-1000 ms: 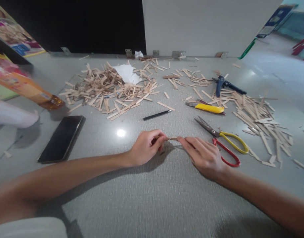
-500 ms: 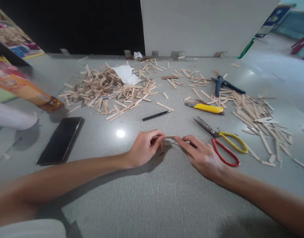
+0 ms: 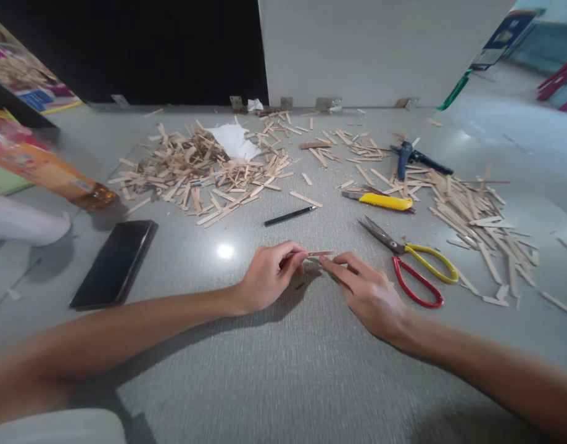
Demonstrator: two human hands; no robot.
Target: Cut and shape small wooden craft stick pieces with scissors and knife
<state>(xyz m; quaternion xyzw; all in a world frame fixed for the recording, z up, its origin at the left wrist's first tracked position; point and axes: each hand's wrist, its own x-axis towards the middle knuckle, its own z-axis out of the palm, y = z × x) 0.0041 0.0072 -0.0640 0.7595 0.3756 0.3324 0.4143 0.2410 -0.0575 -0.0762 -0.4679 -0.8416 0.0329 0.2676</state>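
Left hand (image 3: 269, 280) curled, pinching one end of a thin wooden stick (image 3: 319, 253) between thumb and fingertips. Stick level, just above the worktop (image 3: 283, 370), pointing right. Right hand (image 3: 364, 290) loose, fingers stretched flat, index tip at the stick's free end; cannot tell whether touching or gripping it. Both forearms resting low across the worktop.

Just right of the right hand: scissors (image 3: 413, 268), one yellow and one red handle, blades closed, pointing up-left. Beyond the hands: black pen (image 3: 290, 215) lying flat, slanted. Further right: yellow cutter (image 3: 380, 201), near the scissors' tips. Behind the cutter: blue glue gun (image 3: 415, 157) lying among sticks.

Big stick pile (image 3: 200, 169) far left of centre, white paper (image 3: 234, 140) on its back edge. Second pile (image 3: 477, 213) spread down the right side, past the scissors. Loose sticks scattered between the two piles.

Left side: black phone (image 3: 114, 262) face up, well apart from the left hand. Beyond it a bottle (image 3: 47, 169) lying on its side, orange label. White wall panel (image 3: 376, 49) at the worktop's far edge.
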